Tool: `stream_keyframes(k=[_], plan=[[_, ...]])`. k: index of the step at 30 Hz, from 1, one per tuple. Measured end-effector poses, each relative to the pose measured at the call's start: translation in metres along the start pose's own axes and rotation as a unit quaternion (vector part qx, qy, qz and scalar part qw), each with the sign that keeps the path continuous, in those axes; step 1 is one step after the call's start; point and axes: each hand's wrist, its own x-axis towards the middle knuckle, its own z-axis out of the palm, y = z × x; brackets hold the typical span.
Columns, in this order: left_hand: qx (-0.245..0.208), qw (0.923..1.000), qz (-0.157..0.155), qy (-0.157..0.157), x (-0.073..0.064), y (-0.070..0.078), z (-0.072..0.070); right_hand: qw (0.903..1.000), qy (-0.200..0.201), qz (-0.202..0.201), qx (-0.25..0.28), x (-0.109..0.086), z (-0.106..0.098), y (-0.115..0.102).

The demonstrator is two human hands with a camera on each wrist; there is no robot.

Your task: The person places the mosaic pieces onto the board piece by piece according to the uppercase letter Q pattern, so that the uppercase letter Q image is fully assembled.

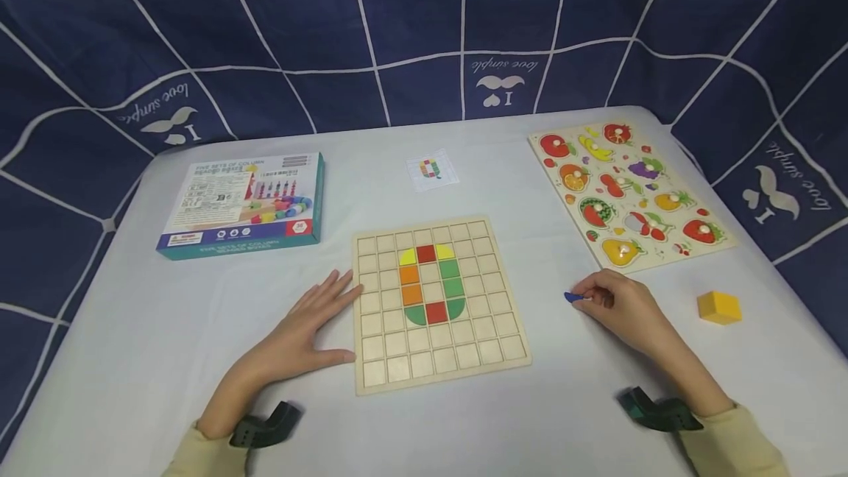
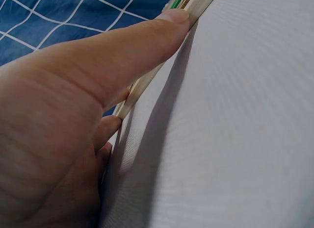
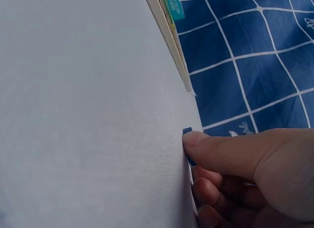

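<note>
A square wooden grid board (image 1: 391, 344) lies mid-table, with red, yellow, orange and green pieces set in a ring on it. My left hand (image 1: 301, 333) rests at the board's left edge, fingers spread and straight; in the left wrist view its thumb (image 2: 147, 39) touches the board's side. Right of the board, my right hand (image 1: 619, 308) pinches a small blue piece (image 1: 573, 297) between thumb and fingers, low over the white cloth. The right wrist view shows the blue piece (image 3: 187, 131) mostly hidden behind the thumb.
Behind the board lies a small card (image 1: 432, 170) printed with a similar coloured ring. A boxed toy set (image 1: 241, 205) is at the back left. A fruit puzzle board (image 1: 629, 197) lies at the back right, and a yellow block (image 1: 719, 308) stands at the far right.
</note>
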Motion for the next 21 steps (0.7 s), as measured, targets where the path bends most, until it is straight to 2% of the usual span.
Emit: stream_keyframes(k=[7,13,17,21], plan=[[0.000,1.0000,-0.002,-0.001,0.001,-0.001,-0.002,0.9998,0.017,-0.007,0.013,0.006,0.004,-0.010],[-0.006,0.9999,-0.013,-0.005,-0.001,0.000,-0.001,0.9953,0.027,-0.049,0.079,0.020,0.014,-0.041],[-0.002,1.0000,-0.008,-0.001,-0.001,-0.001,0.000,0.9859,-0.015,-0.081,0.146,0.025,0.032,-0.069],[0.000,1.0000,-0.004,0.000,0.000,-0.001,0.001,0.9767,-0.075,-0.084,0.182,0.024,0.050,-0.090]])
